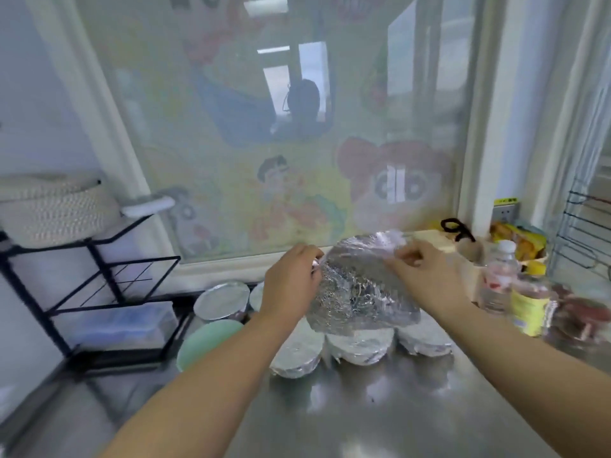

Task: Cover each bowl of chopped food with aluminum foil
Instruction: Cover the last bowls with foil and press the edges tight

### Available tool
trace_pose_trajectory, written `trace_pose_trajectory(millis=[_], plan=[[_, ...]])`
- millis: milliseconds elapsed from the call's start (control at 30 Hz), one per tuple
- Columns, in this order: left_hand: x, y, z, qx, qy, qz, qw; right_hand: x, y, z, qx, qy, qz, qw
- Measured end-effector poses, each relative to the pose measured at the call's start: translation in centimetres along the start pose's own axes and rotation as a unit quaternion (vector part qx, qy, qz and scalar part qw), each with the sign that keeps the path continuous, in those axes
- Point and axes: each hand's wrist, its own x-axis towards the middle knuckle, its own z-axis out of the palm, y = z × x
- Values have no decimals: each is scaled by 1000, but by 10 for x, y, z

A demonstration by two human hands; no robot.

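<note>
A crumpled sheet of aluminum foil (360,285) hangs in the air above the steel counter. My left hand (291,279) pinches its left edge and my right hand (418,266) pinches its upper right edge. Below the sheet stand three foil-covered bowls (357,347) in a row. Two more foil-covered bowls (221,297) sit behind them to the left. A pale green bowl (205,342) without foil stands left of my left forearm; its contents are not visible.
A black wire rack (99,276) holding a woven basket (53,206) and a plastic box stands at the left. Two plastic bottles (499,276), snack packets and a foil-lined dish (582,315) crowd the right. A decorated window pane runs behind the steel counter (363,408).
</note>
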Motion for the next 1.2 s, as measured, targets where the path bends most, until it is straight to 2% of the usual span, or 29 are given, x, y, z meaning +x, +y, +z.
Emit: trace_pose_trajectory(millis=[67,133,167,267,333,400,467,533,600,700,767,833,933,1000,1033,1100,1133,1200], plan=[[5,-26,-1,-4,12,12,1000,1,-11,39,156,-83,127,976],[8,-51,-2,-21,22,20,999,2,-20,79,259,-104,198,940],[9,-64,-1,-26,27,20,999,2,-25,98,274,-86,196,938],[10,-106,2,-40,45,-7,998,-6,-40,144,229,24,135,964],[11,-131,3,-54,51,-45,996,-15,-46,166,213,50,100,971],[11,-149,3,-58,49,-70,995,-19,-48,189,216,-7,108,970],[7,-160,5,-66,45,-70,994,-15,-51,213,232,-109,175,951],[0,-167,11,-76,38,-46,995,-11,-57,231,265,-218,258,903],[-13,-170,20,-76,25,-14,997,-4,-60,245,312,-270,306,858],[-26,-175,33,-64,9,64,996,8,-58,263,399,-245,326,822],[-30,-183,41,-94,-37,107,989,16,-57,273,415,-189,342,822],[-36,-195,42,-148,-83,99,981,24,-52,279,401,-154,358,829],[-49,-229,45,-194,-65,-51,977,31,-40,281,343,-161,348,858],[-62,-265,56,-149,-43,-192,969,34,-31,281,298,-156,339,878],[-69,-280,60,-94,-71,-258,959,36,-27,281,284,-153,337,884],[-84,-303,73,-2,-211,-380,900,38,-20,282,275,-151,335,889],[-90,-309,79,-9,-268,-431,862,38,-18,283,271,-149,336,890],[-98,-317,93,-73,-292,-494,816,38,-15,284,261,-147,337,892]])
